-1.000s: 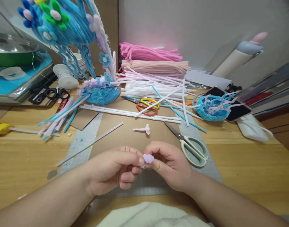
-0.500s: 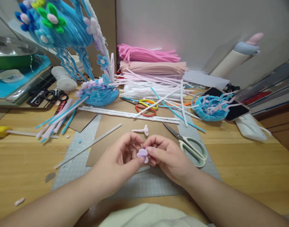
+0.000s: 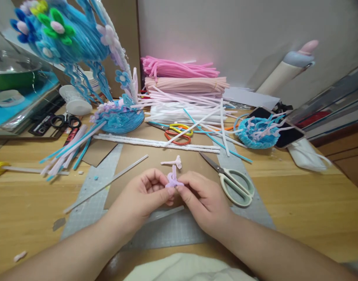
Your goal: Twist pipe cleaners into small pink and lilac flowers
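Between my hands is a small lilac pipe-cleaner flower [image 3: 173, 180], its stem end pointing up and away from me. My left hand [image 3: 148, 191] pinches its left side between thumb and forefinger. At its right side, my right hand [image 3: 204, 197] has thumb and fingertips closed on it; the fingertips hide part of the piece. Just beyond my hands, a pale pink pipe-cleaner flower with a stem [image 3: 176, 161] lies on the brown cardboard [image 3: 132, 156]. Large scissors with pale green handles [image 3: 237, 186] rest to the right of my right hand.
Clear glue sticks [image 3: 108, 182] lie on the grey cutting mat [image 3: 164, 234]. White pipe cleaners [image 3: 155, 143], red-and-yellow scissors [image 3: 177, 134] and pink bundles [image 3: 179, 68] are farther back. A blue pipe-cleaner lamp-like piece [image 3: 114, 119] stands left; a blue bowl-shaped piece [image 3: 259, 133] sits right.
The lilac flower has been turned, so its stem end now points upward and away. My fingers have shifted around it. The whole view has moved slightly.
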Available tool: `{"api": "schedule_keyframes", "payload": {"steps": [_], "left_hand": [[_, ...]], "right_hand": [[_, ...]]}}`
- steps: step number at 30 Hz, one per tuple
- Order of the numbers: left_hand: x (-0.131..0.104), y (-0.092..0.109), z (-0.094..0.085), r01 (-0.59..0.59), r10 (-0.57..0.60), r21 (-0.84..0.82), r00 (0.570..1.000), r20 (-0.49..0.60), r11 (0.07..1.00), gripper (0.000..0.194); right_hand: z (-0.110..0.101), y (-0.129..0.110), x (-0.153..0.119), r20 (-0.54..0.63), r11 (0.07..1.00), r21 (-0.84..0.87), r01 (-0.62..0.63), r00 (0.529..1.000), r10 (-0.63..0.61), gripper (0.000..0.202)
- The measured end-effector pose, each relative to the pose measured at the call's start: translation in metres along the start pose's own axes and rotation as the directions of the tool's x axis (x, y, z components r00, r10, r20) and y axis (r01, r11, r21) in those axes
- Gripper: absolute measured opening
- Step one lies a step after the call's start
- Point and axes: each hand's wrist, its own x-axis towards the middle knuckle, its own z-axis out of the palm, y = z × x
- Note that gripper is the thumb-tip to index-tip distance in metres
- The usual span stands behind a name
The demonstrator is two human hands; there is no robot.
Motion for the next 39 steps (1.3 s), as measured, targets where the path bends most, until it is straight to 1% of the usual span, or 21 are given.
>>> {"api": "schedule_keyframes", "payload": {"steps": [2, 6, 7, 9, 11, 13, 16, 18, 21, 23, 24, 25, 27, 28, 29, 31, 32, 33, 35, 37, 39], "left_hand": [[0.000, -0.001, 0.000, 0.000, 0.000, 0.019, 1.000, -0.002, 1.000, 0.028], [-0.001, -0.001, 0.001, -0.014, 0.017, 0.095, 0.999, -0.029, 0.995, 0.029], [-0.002, -0.001, 0.002, -0.011, 0.014, 0.086, 0.999, -0.033, 0.996, 0.028], [-0.003, 0.001, 0.003, 0.026, -0.026, 0.014, 1.000, -0.012, 1.000, 0.026], [-0.004, 0.002, 0.004, 0.095, -0.092, -0.059, 0.995, 0.049, 0.994, 0.023], [-0.004, 0.001, 0.003, 0.140, -0.133, -0.075, 0.986, 0.098, 0.987, 0.019], [-0.003, -0.001, 0.002, 0.141, -0.136, -0.051, 0.987, 0.090, 0.989, 0.019], [-0.003, -0.001, 0.001, 0.138, -0.134, -0.046, 0.988, 0.080, 0.989, 0.019], [-0.004, -0.001, 0.002, 0.130, -0.126, -0.036, 0.989, 0.082, 0.991, 0.017], [-0.003, -0.002, 0.002, 0.117, -0.116, -0.011, 0.990, 0.084, 0.993, 0.017], [-0.003, -0.002, 0.002, 0.114, -0.114, 0.004, 0.990, 0.087, 0.993, 0.018], [-0.003, -0.003, 0.002, 0.114, -0.115, 0.014, 0.989, 0.091, 0.993, 0.018], [-0.002, -0.004, 0.002, 0.119, -0.121, 0.026, 0.988, 0.099, 0.993, 0.019], [-0.002, -0.005, 0.001, 0.120, -0.123, 0.035, 0.987, 0.100, 0.992, 0.019], [-0.002, -0.005, 0.001, 0.119, -0.123, 0.046, 0.987, 0.103, 0.992, 0.019], [-0.001, -0.006, 0.000, 0.098, -0.105, 0.067, 0.988, 0.111, 0.993, 0.017], [0.000, -0.006, 0.000, 0.084, -0.092, 0.077, 0.989, 0.114, 0.993, 0.016], [0.000, -0.005, 0.000, 0.069, -0.078, 0.081, 0.990, 0.116, 0.994, 0.015], [0.001, -0.005, 0.000, 0.031, -0.038, 0.073, 0.994, 0.106, 0.997, 0.013], [0.001, -0.005, 0.000, -0.034, 0.027, 0.065, 0.993, 0.112, 0.997, 0.011], [0.000, -0.006, 0.000, -0.114, 0.102, 0.088, 0.986, 0.133, 0.990, 0.009]], "right_hand": [[-0.003, -0.001, 0.000, 0.028, 0.993, -0.106, 0.046, 0.999, -0.043, 0.018], [-0.007, -0.002, 0.000, 0.022, 0.964, -0.250, 0.084, 0.996, -0.082, 0.014], [-0.007, -0.002, 0.000, 0.020, 0.959, -0.265, 0.101, 0.995, -0.099, 0.014], [-0.007, -0.002, -0.001, 0.021, 0.955, -0.265, 0.133, 0.991, -0.133, 0.015], [-0.007, -0.003, -0.001, 0.016, 0.954, -0.258, 0.153, 0.988, -0.154, 0.016], [-0.007, -0.003, 0.000, 0.040, 0.946, -0.278, 0.167, 0.986, -0.163, 0.016], [-0.007, -0.004, 0.001, 0.088, 0.910, -0.369, 0.190, 0.982, -0.170, 0.019], [-0.007, -0.003, 0.001, 0.096, 0.880, -0.429, 0.204, 0.979, -0.180, 0.020], [-0.005, -0.002, 0.000, 0.091, 0.865, -0.448, 0.228, 0.974, -0.209, 0.021], [-0.003, -0.003, -0.001, 0.061, 0.896, -0.389, 0.216, 0.976, -0.209, 0.020], [-0.002, -0.003, -0.001, 0.036, 0.923, -0.335, 0.189, 0.982, -0.188, 0.020], [-0.001, -0.004, -0.001, 0.008, 0.954, -0.264, 0.141, 0.990, -0.144, 0.020], [0.001, -0.005, 0.000, -0.016, 0.999, -0.051, -0.018, 1.000, 0.017, 0.019], [0.002, -0.005, 0.002, 0.009, 0.991, 0.080, -0.112, 0.994, 0.111, 0.018], [0.002, -0.005, 0.004, 0.057, 0.957, 0.208, -0.202, 0.979, 0.194, 0.017], [0.002, -0.004, 0.008, 0.186, 0.852, 0.399, -0.340, 0.939, 0.288, 0.015], [0.001, -0.003, 0.010, 0.231, 0.812, 0.446, -0.376, 0.925, 0.301, 0.014], [0.001, -0.002, 0.011, 0.247, 0.795, 0.466, -0.389, 0.920, 0.305, 0.013], [-0.001, 0.000, 0.013, 0.218, 0.809, 0.460, -0.367, 0.929, 0.298, 0.013], [-0.002, 0.002, 0.012, 0.177, 0.832, 0.439, -0.340, 0.940, 0.291, 0.014], [-0.002, 0.004, 0.011, 0.190, 0.806, 0.467, -0.364, 0.931, 0.311, 0.013]]}}
